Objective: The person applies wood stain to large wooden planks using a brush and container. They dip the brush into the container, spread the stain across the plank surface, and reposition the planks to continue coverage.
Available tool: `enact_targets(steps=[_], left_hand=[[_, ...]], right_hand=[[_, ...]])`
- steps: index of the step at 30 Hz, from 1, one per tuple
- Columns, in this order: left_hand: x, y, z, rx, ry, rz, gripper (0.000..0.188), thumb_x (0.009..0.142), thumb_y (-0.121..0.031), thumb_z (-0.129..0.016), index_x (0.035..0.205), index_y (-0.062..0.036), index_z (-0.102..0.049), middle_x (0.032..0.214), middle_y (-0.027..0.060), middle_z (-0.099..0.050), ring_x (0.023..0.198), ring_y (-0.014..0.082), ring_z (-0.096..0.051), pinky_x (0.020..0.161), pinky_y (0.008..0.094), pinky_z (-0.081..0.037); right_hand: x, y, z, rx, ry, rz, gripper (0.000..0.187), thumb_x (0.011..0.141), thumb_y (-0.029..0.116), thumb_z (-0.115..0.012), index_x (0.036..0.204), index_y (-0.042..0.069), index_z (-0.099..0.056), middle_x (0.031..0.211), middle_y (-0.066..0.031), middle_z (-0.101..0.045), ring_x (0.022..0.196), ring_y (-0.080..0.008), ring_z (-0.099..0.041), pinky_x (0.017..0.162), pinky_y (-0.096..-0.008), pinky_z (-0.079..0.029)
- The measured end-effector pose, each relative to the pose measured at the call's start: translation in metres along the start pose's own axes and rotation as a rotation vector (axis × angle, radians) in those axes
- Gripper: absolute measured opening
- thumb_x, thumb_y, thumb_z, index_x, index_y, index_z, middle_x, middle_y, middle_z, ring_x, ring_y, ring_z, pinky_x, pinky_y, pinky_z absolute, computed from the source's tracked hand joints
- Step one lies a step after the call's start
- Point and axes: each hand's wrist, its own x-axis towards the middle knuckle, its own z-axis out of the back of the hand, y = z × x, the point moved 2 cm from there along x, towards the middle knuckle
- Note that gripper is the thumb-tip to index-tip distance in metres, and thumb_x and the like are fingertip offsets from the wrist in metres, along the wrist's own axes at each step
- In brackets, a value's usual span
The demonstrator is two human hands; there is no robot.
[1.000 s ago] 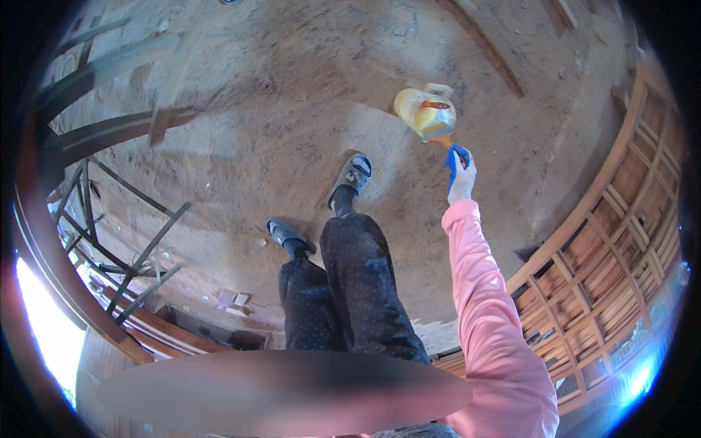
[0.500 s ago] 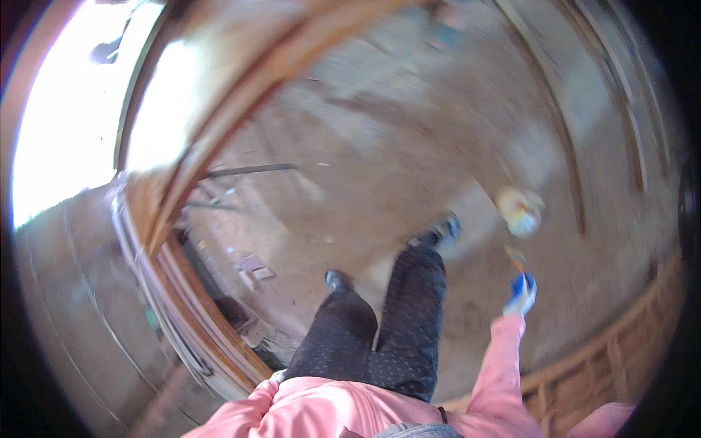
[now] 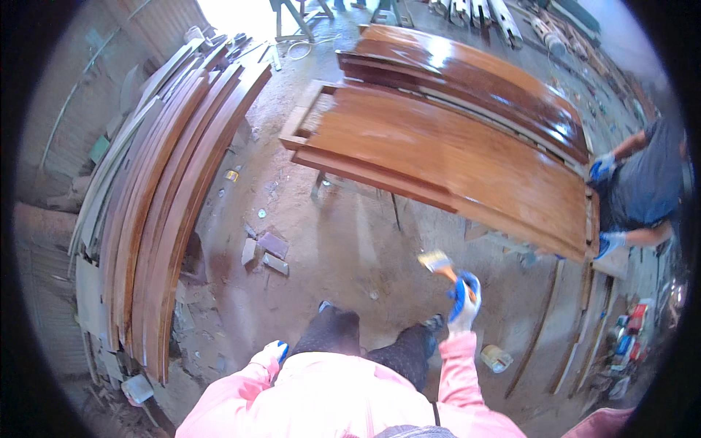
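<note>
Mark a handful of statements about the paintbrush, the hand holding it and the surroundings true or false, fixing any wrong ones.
1. The right hand holds a paintbrush. True.
2. A co-worker is at one end of the nearer wooden panel. True.
3. The paintbrush touches that panel. False: it is held apart from it.
4. A pale container sits on the floor. True.
5. The right hand is bare. False: it wears a blue-and-white glove.
6. Only bare floor lies leftward. False: long boards are stacked there.
</note>
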Motion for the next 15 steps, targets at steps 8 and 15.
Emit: enact_targets(steps=[8, 15], left_hand=[[0.048, 0.067, 0.054, -0.647, -0.052, 0.279, 0.023, 0.088, -0.027, -0.052, 0.079, -0.0081, -0.064, 0.068, 0.0108, -0.063, 0.054, 0.0235, -0.058, 0.051, 0.0399, -0.045], [0.065, 0.076, 0.072, -0.073, -0.184, -0.262, 0.022, 0.084, -0.023, -0.056, 0.067, -0.0100, -0.056, 0.063, 0.0108, -0.057, 0.053, 0.0260, -0.054, 0.049, 0.0422, -0.038]], right_hand=[[0.151, 0.020, -0.349, 0.328, 0.345, 0.023, 0.028, 0.093, 0.014, -0.065, 0.119, 0.004, -0.061, 0.094, -0.0072, -0.066, 0.080, -0.0168, -0.067, 0.075, -0.0323, -0.058], [0.286, -0.074, -0.531, 0.447, 0.132, 0.005, 0.029, 0.089, 0.009, -0.069, 0.117, 0.004, -0.062, 0.092, -0.0069, -0.067, 0.073, -0.0142, -0.066, 0.065, -0.0284, -0.058]])
